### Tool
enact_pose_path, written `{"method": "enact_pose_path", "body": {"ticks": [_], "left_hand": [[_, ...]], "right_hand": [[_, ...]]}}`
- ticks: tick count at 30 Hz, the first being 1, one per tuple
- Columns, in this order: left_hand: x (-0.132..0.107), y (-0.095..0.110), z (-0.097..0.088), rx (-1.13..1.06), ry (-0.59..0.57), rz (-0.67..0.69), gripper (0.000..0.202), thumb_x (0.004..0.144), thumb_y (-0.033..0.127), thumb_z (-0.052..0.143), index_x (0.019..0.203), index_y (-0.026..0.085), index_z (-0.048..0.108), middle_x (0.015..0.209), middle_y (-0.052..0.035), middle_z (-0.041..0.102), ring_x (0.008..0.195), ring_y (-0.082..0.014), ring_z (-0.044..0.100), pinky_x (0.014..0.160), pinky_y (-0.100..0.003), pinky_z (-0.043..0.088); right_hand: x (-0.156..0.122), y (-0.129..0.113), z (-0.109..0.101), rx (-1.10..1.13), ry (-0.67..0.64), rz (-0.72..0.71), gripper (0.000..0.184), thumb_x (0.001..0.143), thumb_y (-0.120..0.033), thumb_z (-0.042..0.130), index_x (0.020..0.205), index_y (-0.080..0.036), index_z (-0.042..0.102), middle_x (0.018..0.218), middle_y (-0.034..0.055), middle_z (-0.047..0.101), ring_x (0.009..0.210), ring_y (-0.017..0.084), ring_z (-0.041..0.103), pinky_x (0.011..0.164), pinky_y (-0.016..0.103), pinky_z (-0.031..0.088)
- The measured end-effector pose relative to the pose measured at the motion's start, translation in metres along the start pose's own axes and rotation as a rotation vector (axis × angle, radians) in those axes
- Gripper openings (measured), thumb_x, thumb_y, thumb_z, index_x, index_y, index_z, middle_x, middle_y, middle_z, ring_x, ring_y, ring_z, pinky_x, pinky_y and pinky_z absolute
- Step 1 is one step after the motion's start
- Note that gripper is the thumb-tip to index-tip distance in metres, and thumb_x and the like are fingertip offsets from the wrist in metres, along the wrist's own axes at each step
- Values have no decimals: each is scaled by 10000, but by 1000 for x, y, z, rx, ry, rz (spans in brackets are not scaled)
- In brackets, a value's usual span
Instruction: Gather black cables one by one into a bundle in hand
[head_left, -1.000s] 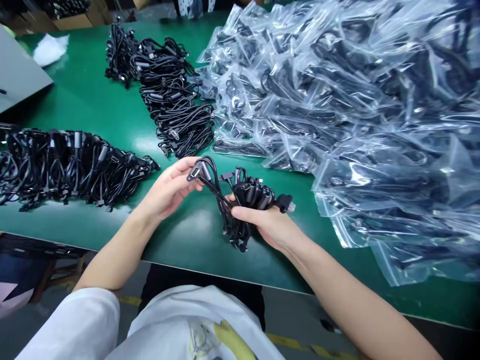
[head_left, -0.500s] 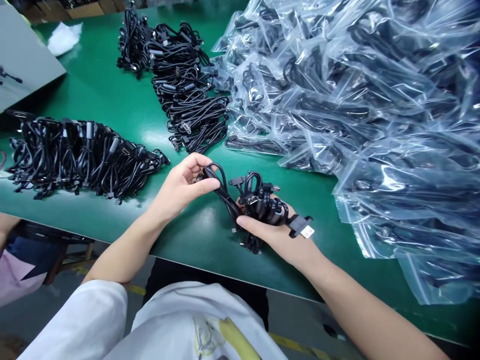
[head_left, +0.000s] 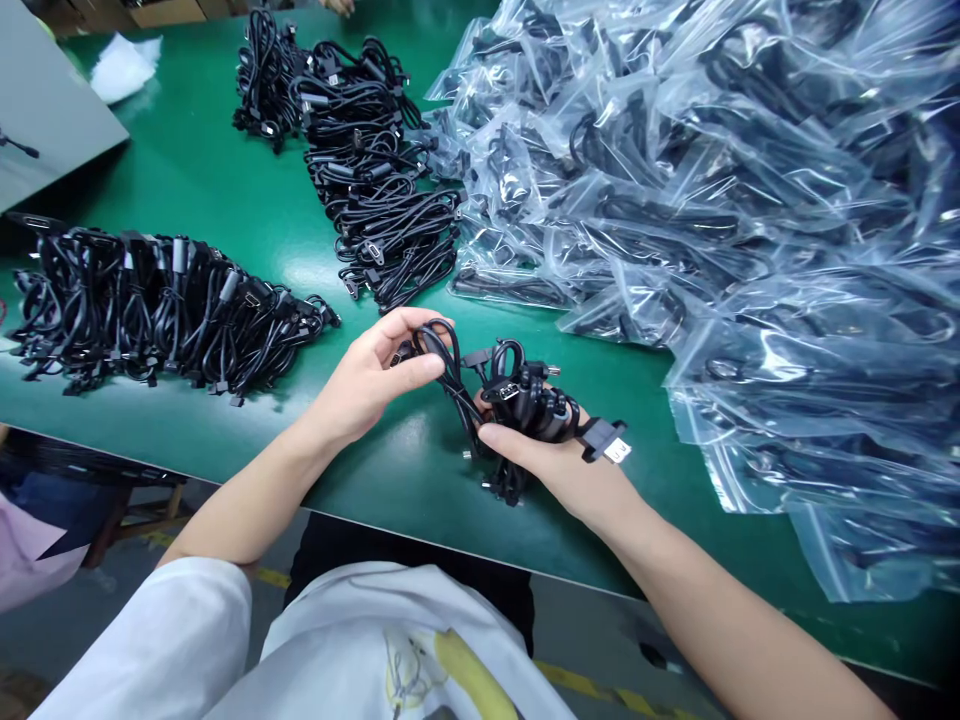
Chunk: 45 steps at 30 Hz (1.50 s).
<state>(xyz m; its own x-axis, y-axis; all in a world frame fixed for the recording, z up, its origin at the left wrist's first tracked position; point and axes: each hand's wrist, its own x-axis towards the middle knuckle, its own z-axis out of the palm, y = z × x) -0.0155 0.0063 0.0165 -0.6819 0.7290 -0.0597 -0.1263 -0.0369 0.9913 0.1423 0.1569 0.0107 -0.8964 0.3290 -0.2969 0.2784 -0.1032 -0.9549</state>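
- Green matting covers the workbench (head_left: 225, 210), which runs from the near edge away to the far end, with a grey floor below it
- Just above the near edge of that bench, a bunch of black cables (head_left: 517, 410) sits in the right hand (head_left: 559, 465), palm up, fingers curled closed under and around the coils; a flat connector with a pale label (head_left: 611, 442) sticks out past the hand to the right
- One looped strand from the bunch (head_left: 439, 350) leads over to the left hand (head_left: 371, 380), which has it pinched between thumb and fingers, closed on the loop with a small plug showing at the fingertips
- Both forearms come up from the bottom of the view over a white shirt (head_left: 337, 650)
- Left of the hands, well apart, lies a row of bundled black cables (head_left: 150, 310) across the bench
- Farther back, a second row of cable bundles (head_left: 360, 170) stretches away from the hands
- Right of it and filling that side, a heap of clear plastic bags (head_left: 712, 200) with black cables inside is piled high
- A grey board (head_left: 45, 120) lies at the far left corner
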Motion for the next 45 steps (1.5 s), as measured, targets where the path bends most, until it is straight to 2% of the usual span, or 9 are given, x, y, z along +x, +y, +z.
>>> {"method": "enact_pose_path", "body": {"ticks": [8,12,17,25,30,34,38,42,45], "left_hand": [[1,-2,0,39,18,-14,498,723,328,863,1162,210,660,905,-16,696,821,-139,648,819,-274,532],[0,-4,5,-49,-18,48,646,674,326,899,1241,268,596,1152,-32,683,979,-167,674,891,-295,551],[1,-9,9,-25,51,37,428,758,387,835,1088,235,609,1086,-33,687,932,-160,675,841,-293,566],[1,-5,8,-63,64,16,413,733,363,854,1040,217,620,1011,-24,700,847,-137,662,760,-258,563],[-2,-10,11,-65,-122,-34,346,773,346,827,1007,200,618,878,-4,669,689,-103,626,672,-241,554],[-6,-17,17,-21,-124,-32,465,750,370,847,1114,226,598,997,-23,644,795,-111,636,757,-246,558],[-14,-19,25,195,-307,-98,452,668,347,900,973,195,603,882,0,624,774,-119,611,748,-256,535],[-20,-24,30,397,-292,-43,379,704,329,871,959,196,622,923,-8,651,815,-143,626,790,-299,541],[-21,-27,31,321,-313,-77,306,761,314,828,969,196,636,942,-16,676,840,-145,649,801,-293,558]], "right_hand": [[0,6,0,0,19,-20,271,742,-364,802,957,-214,732,968,49,795,899,259,748,841,412,610],[0,13,-1,78,17,-21,286,787,-416,797,1013,-247,752,1046,38,795,1006,265,737,939,429,586],[1,16,-1,140,20,35,345,757,-455,825,1035,-261,760,1083,38,793,1028,277,734,957,439,583],[-2,11,-4,46,-10,1,287,799,-436,792,1012,-247,761,1062,49,790,1004,273,733,927,438,587],[0,9,2,267,-110,52,304,726,-449,844,952,-254,787,1021,38,804,1024,284,746,1005,472,565],[5,8,7,327,82,78,309,673,-427,858,914,-250,778,1014,27,802,1043,277,740,1008,455,573],[14,10,3,428,333,-7,264,643,-346,851,844,-225,731,981,21,784,1005,249,733,973,421,589],[16,12,-1,396,371,-62,261,667,-377,831,837,-224,706,942,6,762,952,225,728,943,401,601],[15,14,-2,365,359,-63,299,686,-419,825,881,-230,699,983,5,758,977,229,726,935,396,605]]}}
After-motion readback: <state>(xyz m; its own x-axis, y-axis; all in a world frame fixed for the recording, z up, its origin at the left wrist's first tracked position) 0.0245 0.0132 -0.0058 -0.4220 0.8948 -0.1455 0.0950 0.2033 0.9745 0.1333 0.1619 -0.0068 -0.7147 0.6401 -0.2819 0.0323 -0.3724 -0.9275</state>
